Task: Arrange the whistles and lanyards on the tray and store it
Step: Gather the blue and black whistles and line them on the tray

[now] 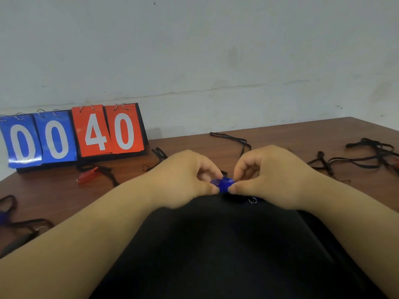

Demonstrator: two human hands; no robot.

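A blue whistle point(223, 184) is pinched between my left hand point(185, 180) and my right hand point(267, 175), over the near middle of the brown table point(302, 137). A small metal ring point(252, 200) shows just below my right thumb. A red whistle point(87, 174) on a black lanyard lies to the left. Black lanyards lie at the back middle point(233, 139) and in a tangle at the right point(371, 154). Another blue whistle point(3, 216) with a lanyard is at the left edge. No tray is in view.
A flip scoreboard point(73, 134) reading 00 and 40 stands at the back left against the pale wall. My dark clothing point(226, 255) fills the bottom centre between my forearms. The table's right corner ends near the wall.
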